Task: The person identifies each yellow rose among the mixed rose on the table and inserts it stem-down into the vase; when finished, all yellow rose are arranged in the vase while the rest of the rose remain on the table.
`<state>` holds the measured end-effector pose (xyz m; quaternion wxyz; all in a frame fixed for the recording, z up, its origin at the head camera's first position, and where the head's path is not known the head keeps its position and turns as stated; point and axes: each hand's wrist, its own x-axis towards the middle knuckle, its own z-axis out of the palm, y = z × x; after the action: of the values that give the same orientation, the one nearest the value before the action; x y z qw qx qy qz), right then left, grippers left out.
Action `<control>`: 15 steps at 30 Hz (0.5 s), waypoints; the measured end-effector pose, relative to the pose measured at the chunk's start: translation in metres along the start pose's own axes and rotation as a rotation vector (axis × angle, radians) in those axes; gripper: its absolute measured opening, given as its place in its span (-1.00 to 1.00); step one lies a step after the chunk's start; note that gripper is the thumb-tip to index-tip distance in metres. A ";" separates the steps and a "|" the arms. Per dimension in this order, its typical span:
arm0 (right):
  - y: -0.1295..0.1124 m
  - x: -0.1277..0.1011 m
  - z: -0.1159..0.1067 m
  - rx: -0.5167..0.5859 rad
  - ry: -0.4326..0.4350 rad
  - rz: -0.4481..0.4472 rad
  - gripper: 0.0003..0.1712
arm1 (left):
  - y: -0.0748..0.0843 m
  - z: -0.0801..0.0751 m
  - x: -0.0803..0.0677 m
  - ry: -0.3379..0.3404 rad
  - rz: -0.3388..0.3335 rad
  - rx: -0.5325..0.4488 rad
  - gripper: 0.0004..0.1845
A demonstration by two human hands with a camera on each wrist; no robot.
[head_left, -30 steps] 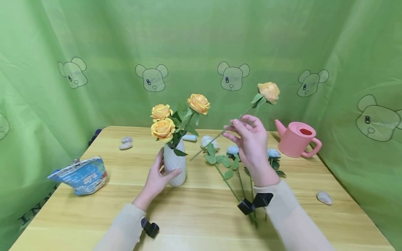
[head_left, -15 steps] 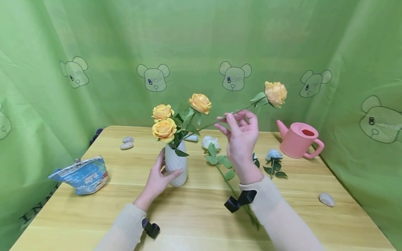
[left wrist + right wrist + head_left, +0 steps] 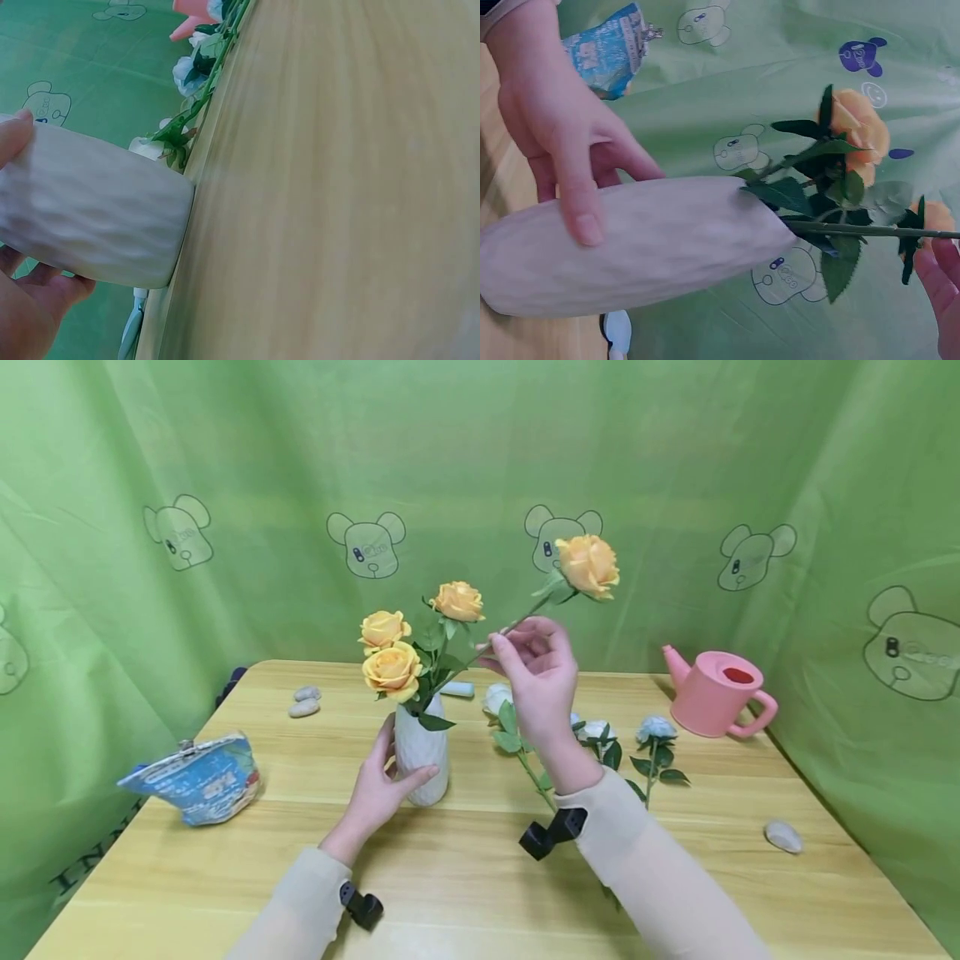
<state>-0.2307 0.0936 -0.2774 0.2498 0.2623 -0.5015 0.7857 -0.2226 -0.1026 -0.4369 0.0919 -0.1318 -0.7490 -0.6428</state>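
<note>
My left hand (image 3: 378, 789) grips the white textured vase (image 3: 422, 756), which stands upright on the table; its thumb lies across the near side in the right wrist view. Three yellow-orange roses (image 3: 392, 671) lean out of the vase's mouth among green leaves (image 3: 844, 262). Above and right of the vase, my right hand (image 3: 536, 689) pinches the stem of another orange rose (image 3: 588, 567) between thumb and fingers. That rose tilts up to the right. Its stem (image 3: 885, 231) runs into the vase's mouth in the right wrist view; how deep it reaches is hidden.
White and pale blue roses (image 3: 656, 728) lie on the wooden table (image 3: 450, 893), partly behind my right arm. A pink watering can (image 3: 705, 697) stands back right. A blue clipped bag (image 3: 213, 783) is at left. Stones (image 3: 303, 707) and a pale blue item (image 3: 457, 689) lie farther back.
My right hand has moved left towards the vase with the rose, whose stem end has gone from beside the vase into its mouth. The left hand stays on the vase.
</note>
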 end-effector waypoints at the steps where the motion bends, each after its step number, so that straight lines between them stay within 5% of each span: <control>1: 0.001 -0.003 0.001 -0.012 -0.012 -0.005 -0.75 | 0.000 0.000 0.000 0.000 0.001 -0.003 0.04; 8: 0.020 -0.023 0.006 -0.137 -0.082 -0.044 -0.78 | 0.000 0.001 0.000 0.009 0.017 0.004 0.06; 15: 0.031 -0.030 0.013 -0.322 -0.153 0.061 -0.84 | -0.001 -0.001 0.001 0.005 -0.015 0.010 0.05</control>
<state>-0.2272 0.0664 -0.3133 0.2255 0.2628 -0.6460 0.6802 -0.2237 -0.1034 -0.4379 0.0896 -0.1240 -0.7530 -0.6399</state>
